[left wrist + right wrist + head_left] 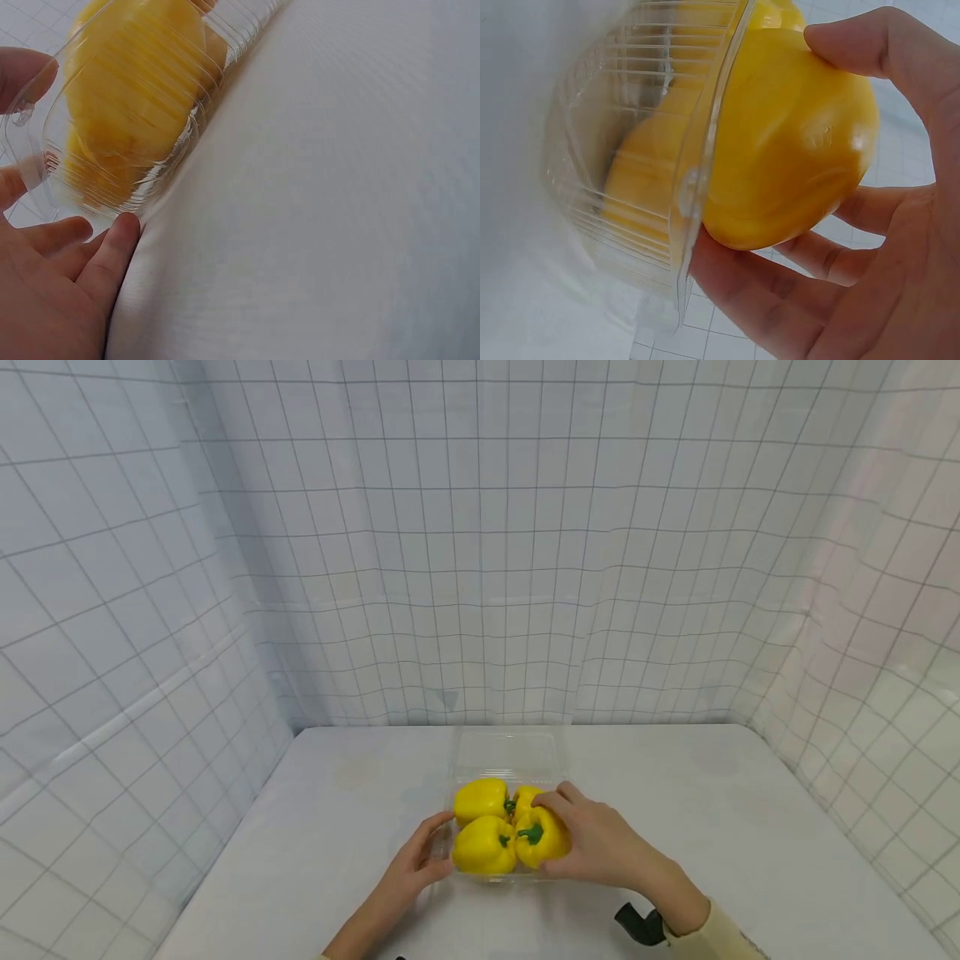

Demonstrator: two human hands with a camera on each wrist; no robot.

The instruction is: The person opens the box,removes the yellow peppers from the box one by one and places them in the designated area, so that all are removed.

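My right hand (603,845) holds a yellow bell pepper (553,837) with a green stem, thumb on its near side and fingers over its far side. That pepper is at the front right of a clear plastic container (630,232) and bulges above the rim. Beside it lie other peppers: one at front left (482,847), one at back left (480,800) and one at back right (523,797), partly hidden by the right hand. At the container's left side, my left hand (411,860) touches the wall and rim with relaxed fingers.
The container's clear lid (506,747) stands folded back towards the rear. Under everything is a white table (345,827), with grid-patterned white curtains (480,543) behind it and along both sides. A dark curved piece (637,925) sits by my right sleeve.
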